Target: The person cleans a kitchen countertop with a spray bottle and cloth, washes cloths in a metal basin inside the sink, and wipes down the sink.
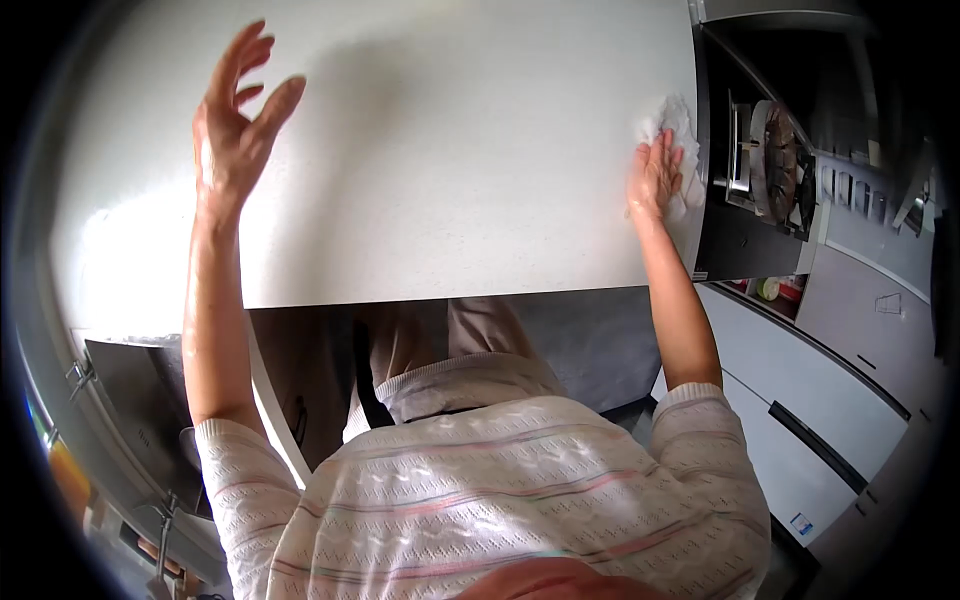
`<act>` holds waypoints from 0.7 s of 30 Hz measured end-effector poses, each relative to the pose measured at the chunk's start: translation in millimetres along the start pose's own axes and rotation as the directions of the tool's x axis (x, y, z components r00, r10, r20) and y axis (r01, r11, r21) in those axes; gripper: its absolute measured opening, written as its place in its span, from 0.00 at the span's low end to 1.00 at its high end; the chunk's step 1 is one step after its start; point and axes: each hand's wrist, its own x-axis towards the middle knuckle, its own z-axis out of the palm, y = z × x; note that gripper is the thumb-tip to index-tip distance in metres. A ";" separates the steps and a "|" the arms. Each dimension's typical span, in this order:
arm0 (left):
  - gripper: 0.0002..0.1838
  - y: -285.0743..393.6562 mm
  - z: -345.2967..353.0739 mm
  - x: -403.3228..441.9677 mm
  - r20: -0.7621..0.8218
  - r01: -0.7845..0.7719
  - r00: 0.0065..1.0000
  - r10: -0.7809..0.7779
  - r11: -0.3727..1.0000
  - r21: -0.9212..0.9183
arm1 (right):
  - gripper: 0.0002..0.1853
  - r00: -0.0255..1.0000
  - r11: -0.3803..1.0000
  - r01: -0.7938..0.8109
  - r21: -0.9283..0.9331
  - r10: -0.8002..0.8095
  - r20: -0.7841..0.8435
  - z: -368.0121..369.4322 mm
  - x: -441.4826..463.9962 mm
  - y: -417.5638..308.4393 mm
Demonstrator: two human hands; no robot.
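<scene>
From where I stand, the white cloth [678, 118] lies crumpled on the counter [470, 180], just beside the stove [742, 238]. The person's right hand [655, 175] rests on top of it, fingers a little bent; whether they pinch a fold or simply press down, I can't tell. The left hand [235, 140] is over the part of the counter well away from the stove, fingers loose and apart, with nothing in them. It looks lifted, though I wouldn't swear no part of it touches.

I'd call the work with the cloth under way, since the cloth is down and has a hand on it. How much of the counter it has covered, and how much is left, the surface doesn't show me.

Some of the cloth is hidden under the right hand, and I can't make out whether it is fabric or paper. The counter's far side runs out of sight. On the near side of the stove, something green [768, 289] sits in a gap, too small to name.
</scene>
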 end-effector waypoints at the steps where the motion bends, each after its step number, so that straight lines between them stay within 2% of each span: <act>1: 0.31 -2.2 -22.2 -24.4 0.007 0.074 0.997 -0.074 0.997 0.000 | 0.29 0.994 0.994 0.105 0.000 -0.105 0.007 8.4 -2.4 -32.7; 2: 0.29 -7.7 -39.3 -48.7 -0.008 0.131 0.991 -0.131 0.991 -0.017 | 0.30 0.978 0.979 0.206 0.000 -0.206 0.018 19.7 -7.1 -70.2; 3: 0.29 -9.1 -57.4 -69.9 -0.029 0.182 0.983 -0.183 0.983 -0.036 | 0.30 0.941 0.946 0.324 0.011 -0.324 0.095 12.4 -26.5 -126.8; 5: 0.27 -9.2 -92.8 -106.9 -0.063 0.288 0.954 -0.292 0.955 -0.066 | 0.30 0.821 0.819 0.553 0.153 -0.567 0.069 10.2 -71.7 -229.7; 6: 0.26 -11.7 -108.4 -123.7 -0.078 0.330 0.938 -0.337 0.940 -0.087 | 0.31 0.722 0.708 0.682 0.181 -0.691 -0.017 32.7 -88.4 -265.6; 7: 0.24 -14.0 -122.6 -139.8 -0.101 0.339 0.932 -0.347 0.937 -0.088 | 0.31 0.647 0.635 0.740 0.222 -0.762 0.021 33.0 -116.7 -306.2; 8: 0.23 -14.0 -134.1 -153.8 -0.123 0.348 0.926 -0.357 0.934 -0.087 | 0.31 0.561 0.528 0.787 0.320 -0.828 -0.014 35.0 -152.1 -340.5; 9: 0.22 -9.5 -144.4 -166.2 -0.144 0.382 0.906 -0.398 0.915 -0.130 | 0.29 0.459 0.443 0.843 0.306 -0.888 0.022 34.5 -187.5 -369.1; 10: 0.22 -4.8 -153.7 -176.1 -0.160 0.416 0.887 -0.433 0.900 -0.129 | 0.28 0.351 0.334 0.842 0.422 -0.936 0.041 40.6 -220.2 -394.5; 11: 0.21 -2.8 -161.9 -185.7 -0.172 0.420 0.883 -0.436 0.899 -0.124 | 0.28 0.245 0.219 0.868 0.445 -0.970 0.000 56.4 -251.4 -415.3; 14: 0.21 4.1 -170.3 -206.0 -0.192 0.453 0.868 -0.458 0.889 -0.071 | 0.27 0.144 0.133 0.905 0.404 -0.990 0.005 42.6 -291.5 -423.0; 16: 0.20 11.7 -159.9 -210.1 -0.188 0.467 0.867 -0.462 0.884 -0.019 | 0.27 0.076 0.089 0.901 0.425 -0.996 0.048 34.1 -271.9 -391.0; 18: 0.19 23.3 -133.3 -205.8 -0.185 0.463 0.866 -0.464 0.885 -0.051 | 0.27 0.182 0.158 0.894 0.419 -0.983 -0.017 33.8 -230.2 -336.1; 19: 0.18 33.9 -118.6 -200.2 -0.164 0.465 0.872 -0.461 0.885 -0.017 | 0.26 0.257 0.207 0.906 0.369 -0.962 -0.090 34.9 -202.0 -300.7; 21: 0.17 56.7 -84.8 -187.6 -0.116 0.436 0.895 -0.431 0.900 0.021 | 0.24 0.368 0.333 0.910 0.247 -0.923 -0.111 13.2 -144.7 -222.1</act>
